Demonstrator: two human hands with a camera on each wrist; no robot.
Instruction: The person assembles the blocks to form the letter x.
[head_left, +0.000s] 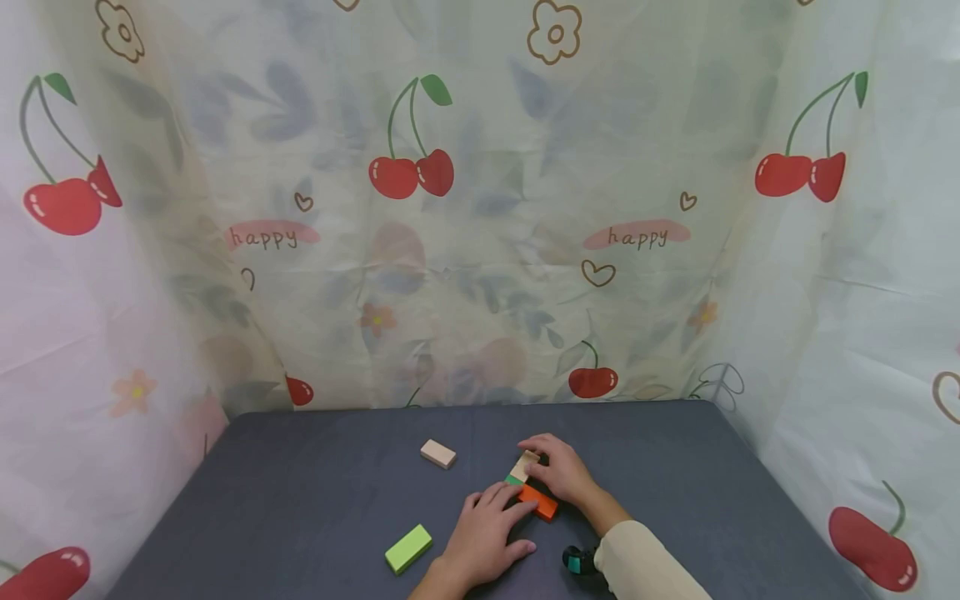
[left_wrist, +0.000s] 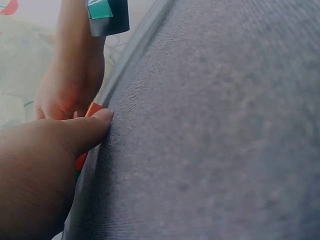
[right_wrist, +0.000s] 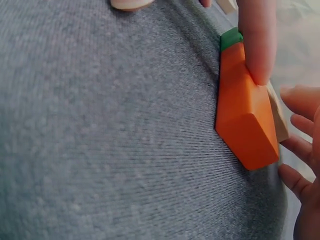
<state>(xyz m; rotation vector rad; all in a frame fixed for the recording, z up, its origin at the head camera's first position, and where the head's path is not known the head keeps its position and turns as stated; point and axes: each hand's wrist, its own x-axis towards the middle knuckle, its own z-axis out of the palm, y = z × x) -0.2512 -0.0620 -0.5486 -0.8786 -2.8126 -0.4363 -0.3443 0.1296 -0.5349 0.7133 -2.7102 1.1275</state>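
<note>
A small wooden block [head_left: 522, 468] lies in line with a green block [head_left: 514, 480], mostly hidden, and an orange block [head_left: 542, 504]. My right hand [head_left: 564, 477] pinches the wooden block, thumb on its near side and fingers curved over the far end. From the left, my left hand [head_left: 483, 537] reaches in with fingers fairly straight, their tips on the green and orange blocks. The right wrist view shows the orange block [right_wrist: 245, 105] up close, a fingertip pressing its top. In the left wrist view, the left hand [left_wrist: 45, 160] covers most of the orange block [left_wrist: 93, 109].
Another pale wooden block [head_left: 438, 454] lies farther back on the dark cloth-covered table [head_left: 300, 492]. A lime green block [head_left: 408, 548] is at the front, left of the left hand. A black wrist band [head_left: 579, 560] sits by the right sleeve. Printed curtains [head_left: 480, 292] enclose the table.
</note>
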